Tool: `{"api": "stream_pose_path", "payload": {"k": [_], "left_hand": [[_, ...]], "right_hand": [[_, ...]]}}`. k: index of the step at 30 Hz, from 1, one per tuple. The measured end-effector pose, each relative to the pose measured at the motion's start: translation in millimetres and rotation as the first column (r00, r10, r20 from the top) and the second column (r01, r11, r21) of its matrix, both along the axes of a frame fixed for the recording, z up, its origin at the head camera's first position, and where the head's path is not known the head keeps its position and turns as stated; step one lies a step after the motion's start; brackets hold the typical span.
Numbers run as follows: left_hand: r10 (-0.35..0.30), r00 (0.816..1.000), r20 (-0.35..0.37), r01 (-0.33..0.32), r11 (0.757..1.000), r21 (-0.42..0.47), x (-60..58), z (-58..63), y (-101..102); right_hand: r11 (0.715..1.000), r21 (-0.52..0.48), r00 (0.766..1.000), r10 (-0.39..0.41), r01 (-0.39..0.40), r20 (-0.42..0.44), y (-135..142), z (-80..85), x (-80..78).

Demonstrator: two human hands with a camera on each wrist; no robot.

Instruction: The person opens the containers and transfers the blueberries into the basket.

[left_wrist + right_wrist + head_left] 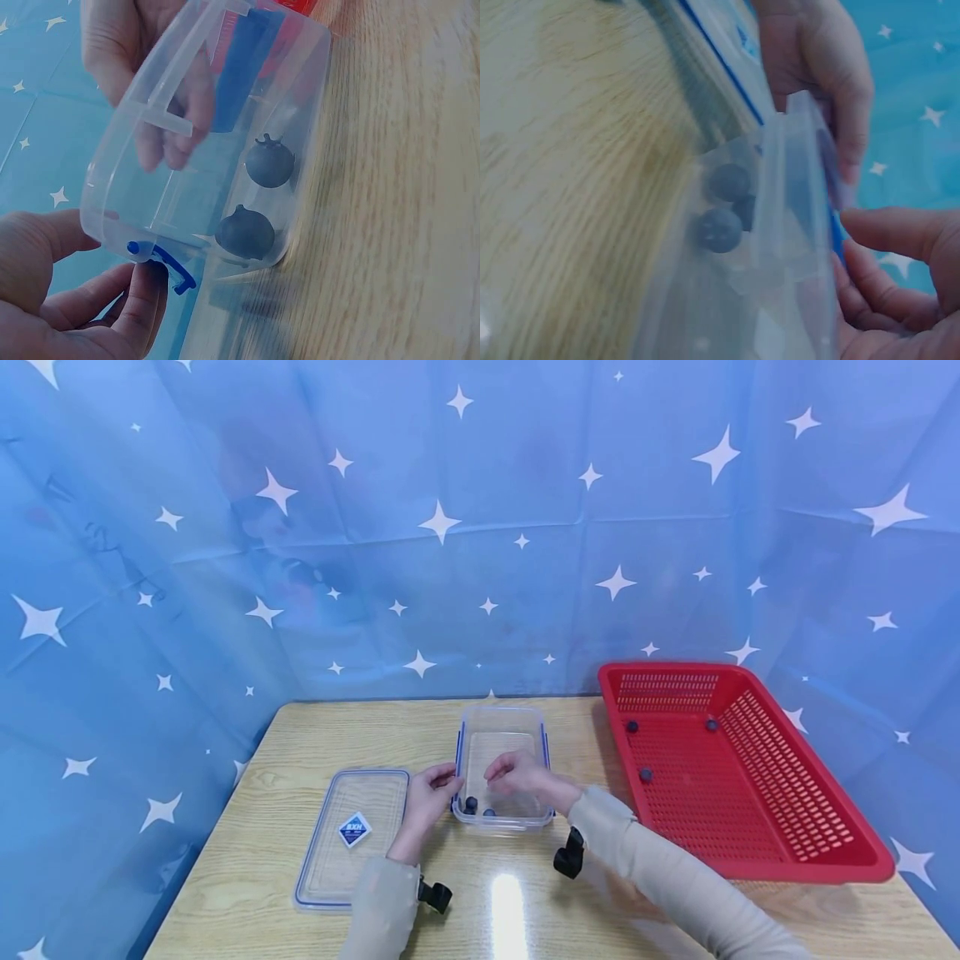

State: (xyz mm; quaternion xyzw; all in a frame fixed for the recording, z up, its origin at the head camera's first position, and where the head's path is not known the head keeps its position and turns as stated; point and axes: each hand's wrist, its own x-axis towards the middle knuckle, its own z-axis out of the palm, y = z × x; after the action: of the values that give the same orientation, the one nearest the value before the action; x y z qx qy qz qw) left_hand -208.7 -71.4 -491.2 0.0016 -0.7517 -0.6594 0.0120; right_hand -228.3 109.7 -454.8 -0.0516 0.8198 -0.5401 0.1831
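Observation:
A clear plastic food container (pixel 501 735) with blue side clips stands at the table's middle. My left hand (pixel 433 793) pinches its left rim, thumb over the edge and fingers outside by a blue clip (pixel 177 274). Over the container's inside is my right hand (pixel 517 774), fingers pointing down and thumb apart from them, with nothing visible between. A few dark blueberries (pixel 270 163) lie on the container's floor near its front left corner; the right wrist view shows three, one partly hidden behind the others.
Left of the container lies its clear lid (pixel 367 793) with a blue seal and a sticker (pixel 355 829). A red plastic basket (pixel 727 793) on the right holds three blueberries (pixel 646 774). A blue starry curtain (pixel 480 527) hangs behind the wooden table (pixel 255 860).

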Motion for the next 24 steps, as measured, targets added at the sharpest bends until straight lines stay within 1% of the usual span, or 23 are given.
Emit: {"api": "stream_pose_path", "payload": {"k": [4,8,14,19,22,24], "left_hand": [[0.010,1.000,-0.003,-0.010,1.000,-0.012,-3.2,-6.4,-1],[0.013,1.000,-0.007,-0.013,1.000,-0.018,-3.7,-8.4,-1],[0.021,1.000,0.004,-0.021,0.999,-0.029,-3.8,-8.7,0],[0.017,1.000,0.000,-0.017,0.999,-0.030,-4.2,-9.0,0],[0.010,1.000,0.001,-0.010,1.000,-0.019,3.7,7.1,1],[0.010,1.000,0.000,-0.010,1.000,-0.013,3.9,7.5,1]], "right_hand": [[0.999,0.010,0.998,0.051,-0.051,0.023,-2,-7.7,2.0],[0.996,-0.002,0.995,0.094,-0.094,0.037,-4,-14.7,4.8],[0.989,0.101,0.994,0.106,-0.108,0.025,-11,-23.5,6.0],[0.986,0.135,0.995,0.094,-0.098,0.034,-14,-25.7,5.5],[0.980,0.168,0.995,0.101,-0.103,0.024,-15,-25.6,5.3],[0.977,0.181,0.994,0.108,-0.109,0.018,-15,-25.3,5.5]]}}
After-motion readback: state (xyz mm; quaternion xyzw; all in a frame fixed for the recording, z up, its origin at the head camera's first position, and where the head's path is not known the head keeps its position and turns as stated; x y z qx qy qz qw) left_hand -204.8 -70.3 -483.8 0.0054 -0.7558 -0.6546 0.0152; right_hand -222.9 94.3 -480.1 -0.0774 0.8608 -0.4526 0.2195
